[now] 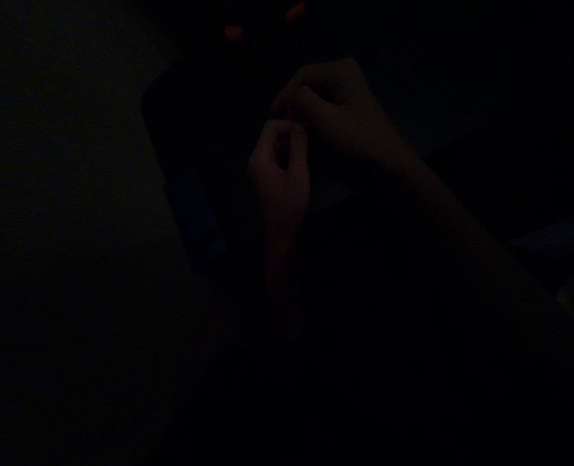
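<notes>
The picture is very dark. My left hand [283, 168] comes up from below, its thumb and forefinger curled together in a pinch. Just above and to the right, my right hand [338, 107] reaches in from the right, also pinching, with its fingertips close against those of the left. A faint reddish spot shows between the fingertips, too dim and small to name. Both hands are over a dark surface [180, 116] with a rounded corner.
Two small orange-red things [233, 32] lie beyond the hands at the top. A dark blue flat piece [192, 217] is at the dark surface's left edge. Paler floor or ground [63, 142] spreads at left. Something bluish [563, 230] shows at the right edge.
</notes>
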`<move>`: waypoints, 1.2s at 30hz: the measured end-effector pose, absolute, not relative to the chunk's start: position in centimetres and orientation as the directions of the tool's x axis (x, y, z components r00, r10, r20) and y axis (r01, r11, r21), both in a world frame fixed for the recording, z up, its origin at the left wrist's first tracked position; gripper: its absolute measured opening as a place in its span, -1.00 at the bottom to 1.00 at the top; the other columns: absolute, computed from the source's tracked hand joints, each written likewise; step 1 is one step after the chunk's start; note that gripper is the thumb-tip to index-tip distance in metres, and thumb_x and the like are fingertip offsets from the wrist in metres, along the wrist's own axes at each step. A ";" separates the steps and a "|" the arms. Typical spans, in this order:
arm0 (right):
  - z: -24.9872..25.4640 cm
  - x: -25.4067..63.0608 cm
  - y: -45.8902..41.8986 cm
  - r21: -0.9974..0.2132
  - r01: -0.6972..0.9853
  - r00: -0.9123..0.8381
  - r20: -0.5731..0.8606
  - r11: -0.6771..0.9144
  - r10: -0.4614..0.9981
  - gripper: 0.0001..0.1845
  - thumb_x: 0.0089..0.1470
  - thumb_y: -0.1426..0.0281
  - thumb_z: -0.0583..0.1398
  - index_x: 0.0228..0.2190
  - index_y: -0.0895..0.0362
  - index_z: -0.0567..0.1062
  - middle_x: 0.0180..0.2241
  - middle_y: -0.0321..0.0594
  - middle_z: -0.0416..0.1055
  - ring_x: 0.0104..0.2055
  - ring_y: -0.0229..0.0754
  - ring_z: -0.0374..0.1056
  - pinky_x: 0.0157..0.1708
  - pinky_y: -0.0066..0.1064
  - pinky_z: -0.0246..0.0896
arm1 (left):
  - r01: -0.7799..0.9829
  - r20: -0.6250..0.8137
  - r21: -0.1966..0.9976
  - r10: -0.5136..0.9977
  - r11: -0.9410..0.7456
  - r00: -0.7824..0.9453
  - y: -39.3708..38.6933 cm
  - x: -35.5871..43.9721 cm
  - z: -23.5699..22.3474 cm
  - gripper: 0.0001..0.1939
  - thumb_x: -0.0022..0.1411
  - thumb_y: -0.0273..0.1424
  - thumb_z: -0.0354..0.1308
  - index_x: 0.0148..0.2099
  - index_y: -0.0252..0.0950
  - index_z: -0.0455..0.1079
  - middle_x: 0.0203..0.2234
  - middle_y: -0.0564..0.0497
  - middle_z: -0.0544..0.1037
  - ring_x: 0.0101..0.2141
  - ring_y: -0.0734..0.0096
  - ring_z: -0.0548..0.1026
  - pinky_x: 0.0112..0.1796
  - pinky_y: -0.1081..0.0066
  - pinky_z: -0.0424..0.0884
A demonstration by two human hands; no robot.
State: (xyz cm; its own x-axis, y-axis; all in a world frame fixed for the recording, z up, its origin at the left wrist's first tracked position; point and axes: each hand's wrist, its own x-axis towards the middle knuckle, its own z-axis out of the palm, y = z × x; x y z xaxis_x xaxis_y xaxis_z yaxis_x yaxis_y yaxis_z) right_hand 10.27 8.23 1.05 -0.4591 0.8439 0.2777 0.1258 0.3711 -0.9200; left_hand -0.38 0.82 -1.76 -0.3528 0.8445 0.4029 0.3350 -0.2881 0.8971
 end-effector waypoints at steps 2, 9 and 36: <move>1.0 10.2 8.3 -0.923 0.123 -0.452 0.275 0.365 0.849 -0.72 0.21 0.50 0.14 -0.44 0.02 0.59 -0.35 -0.34 0.57 -0.19 -0.15 0.49 -0.20 -0.44 0.37 | 0.332 0.420 0.892 0.834 -0.308 -0.357 0.8 -0.3 -1.8 -0.61 0.35 0.02 0.17 -0.39 -0.13 0.34 -0.52 0.05 0.42 -0.45 0.30 0.40 -0.40 0.29 0.33; 0.8 10.1 8.5 -0.917 0.113 -0.454 0.295 0.383 0.841 -0.71 0.20 0.52 0.14 -0.45 0.01 0.59 -0.36 -0.34 0.57 -0.21 -0.13 0.50 -0.20 -0.40 0.36 | 0.331 0.431 0.888 0.828 -0.319 -0.359 1.0 -0.5 -2.1 -0.64 0.34 -0.02 0.19 -0.39 -0.12 0.35 -0.54 0.07 0.42 -0.47 0.30 0.39 -0.44 0.30 0.29; 0.7 10.2 8.5 -0.919 0.129 -0.455 0.278 0.371 0.846 -0.73 0.21 0.48 0.14 -0.45 0.00 0.57 -0.34 -0.34 0.57 -0.17 -0.10 0.50 -0.16 -0.36 0.42 | 0.326 0.432 0.889 0.825 -0.322 -0.364 1.0 -0.4 -2.1 -0.54 0.26 0.15 0.15 -0.40 -0.12 0.36 -0.55 0.06 0.40 -0.51 0.32 0.31 -0.45 0.27 0.29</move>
